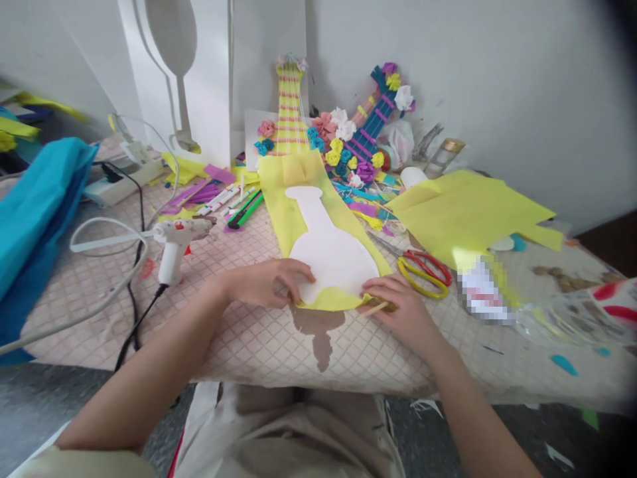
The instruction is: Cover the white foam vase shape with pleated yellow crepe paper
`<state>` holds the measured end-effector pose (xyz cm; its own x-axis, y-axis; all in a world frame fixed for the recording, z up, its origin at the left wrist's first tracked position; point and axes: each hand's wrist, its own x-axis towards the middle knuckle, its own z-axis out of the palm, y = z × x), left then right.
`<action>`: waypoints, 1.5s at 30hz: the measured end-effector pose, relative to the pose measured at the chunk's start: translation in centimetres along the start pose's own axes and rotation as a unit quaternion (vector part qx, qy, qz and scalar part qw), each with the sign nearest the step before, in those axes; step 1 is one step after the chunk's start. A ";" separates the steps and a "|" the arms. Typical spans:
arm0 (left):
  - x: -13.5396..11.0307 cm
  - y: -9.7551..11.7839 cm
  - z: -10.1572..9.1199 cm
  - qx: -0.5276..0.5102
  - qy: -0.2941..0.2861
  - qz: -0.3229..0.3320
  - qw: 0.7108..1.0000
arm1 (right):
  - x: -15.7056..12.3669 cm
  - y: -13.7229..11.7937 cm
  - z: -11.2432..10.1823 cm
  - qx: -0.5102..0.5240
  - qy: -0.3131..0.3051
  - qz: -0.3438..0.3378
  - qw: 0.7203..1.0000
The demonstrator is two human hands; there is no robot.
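Note:
A white guitar-shaped cutout (pixel 333 252) lies on a yellow sheet of crepe-like paper or cloth (pixel 279 212) in front of me. At the near end, a strip of the yellow sheet is folded up over the cutout's rounded edge. My left hand (pixel 269 282) grips the lower left edge, fingers curled onto the white surface. At the lower right edge is my right hand (pixel 401 302), its fingertips on the fold. A thin wooden stick (pixel 375 309) pokes out from under its fingers, and the hand seems closed round it.
Left of the cutout lie a white glue gun (pixel 174 245) with its cord and a green cutter knife (pixel 245 210). Scissors (pixel 425 273) and another yellow sheet (pixel 462 206) are on the right. Decorated paper guitars (pixel 291 109) lean against the wall; blue material (pixel 40 212) hangs at far left.

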<state>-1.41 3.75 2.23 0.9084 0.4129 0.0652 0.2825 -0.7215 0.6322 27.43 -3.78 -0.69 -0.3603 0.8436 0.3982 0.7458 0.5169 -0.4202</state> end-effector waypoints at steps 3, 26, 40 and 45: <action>0.0 0.0 -0.1 0.014 0.021 0.007 1.000 | -0.2 0.1 0.1 -0.003 0.007 -0.011 1.000; -0.9 1.5 -0.2 0.079 0.008 -0.008 0.997 | 0.0 -1.7 -0.6 -0.008 0.023 -0.071 0.997; -3.8 4.1 2.5 0.120 0.105 -0.052 0.986 | -0.7 -3.2 -0.6 -0.042 -0.042 -0.118 0.991; -4.2 3.9 3.5 0.133 0.111 -0.046 0.984 | -0.8 -4.0 0.0 -0.021 -0.060 -0.129 0.990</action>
<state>-3.07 -2.74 1.72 0.7936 0.5738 0.2024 0.4588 -0.7828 0.4205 24.72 -6.56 0.71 -0.6032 0.6971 0.3875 0.6427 0.7126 -0.2814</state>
